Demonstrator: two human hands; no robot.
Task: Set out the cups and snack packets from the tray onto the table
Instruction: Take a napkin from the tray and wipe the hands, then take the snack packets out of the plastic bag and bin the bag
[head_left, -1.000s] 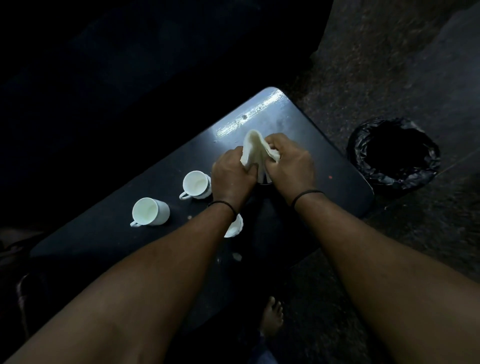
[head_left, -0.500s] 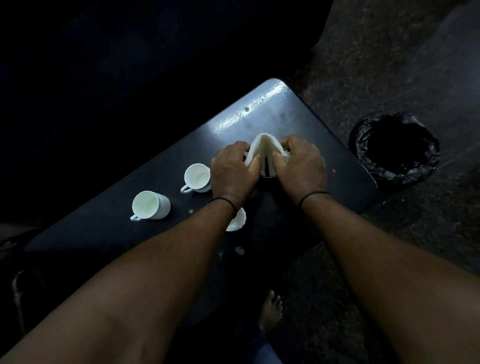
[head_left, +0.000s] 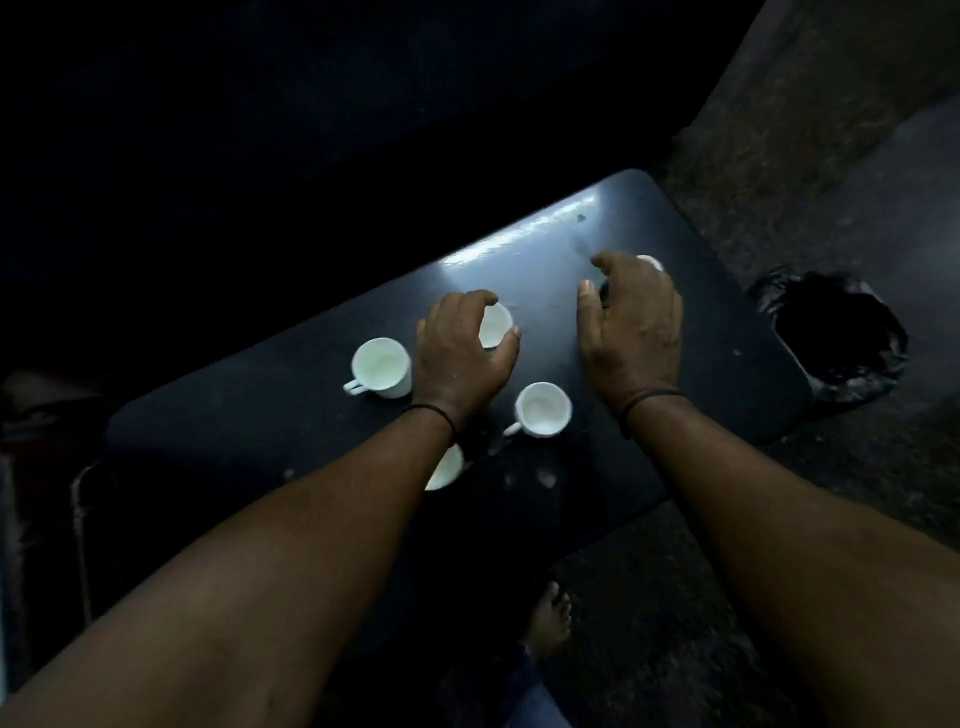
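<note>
Three white handled cups stand on the dark table (head_left: 717, 332): one at the left (head_left: 382, 366), one in the middle (head_left: 496, 327) and one nearer me (head_left: 543, 410). My left hand (head_left: 460, 353) curls over the middle cup, fingers on its far rim and thumb on its near side. To the right, my right hand (head_left: 631, 327) is arched over the table, and a small white thing (head_left: 650, 261) shows just past its fingers, mostly hidden. A small white dish or cup (head_left: 447, 470) peeks out from under my left forearm. No tray or snack packet is visible.
A bin lined with a black bag (head_left: 831, 338) stands on the floor off the table's right end. My bare foot (head_left: 550, 618) is below the table's near edge. The far side beyond the table is in darkness.
My hands, which held a white cloth or packet together over one spot, have parted. The left now sits on the middle cup; the right moved toward the far right. The nearer cup is uncovered.
</note>
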